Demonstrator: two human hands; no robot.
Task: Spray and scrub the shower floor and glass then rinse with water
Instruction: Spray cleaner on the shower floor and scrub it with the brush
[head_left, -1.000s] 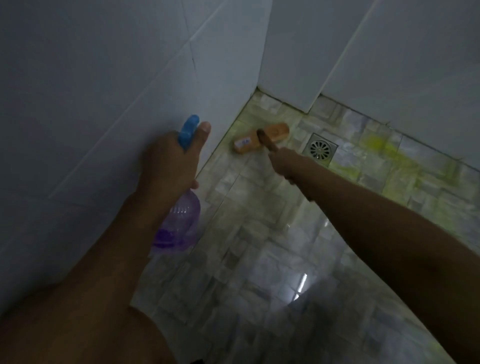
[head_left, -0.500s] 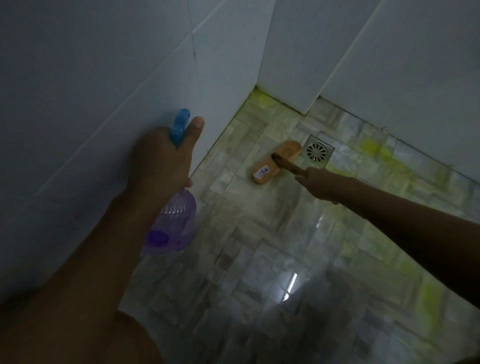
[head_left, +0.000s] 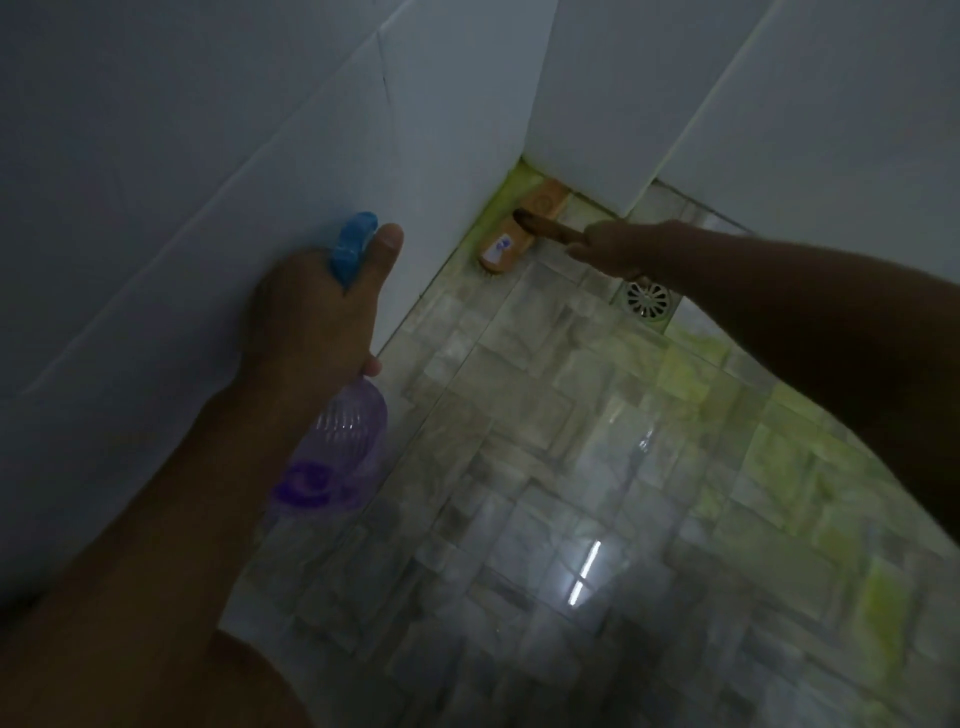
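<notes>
My left hand grips a clear purple spray bottle with a blue trigger head, held close to the white tiled wall on the left. My right hand reaches forward and holds the dark handle of a wooden scrub brush. The brush head lies flat on the grey patterned shower floor, pushed into the far corner where two walls meet. Yellow-green cleaner streaks the floor along the left wall's base and at the right.
A round metal floor drain sits just right of the brush, partly hidden by my right forearm. White tiled walls close in on the left and at the back. A light reflects on the wet floor near the middle.
The brush has slid from beside the drain back into the far corner against the left wall. My right arm stretched further forward. My left hand kept the bottle near the wall.
</notes>
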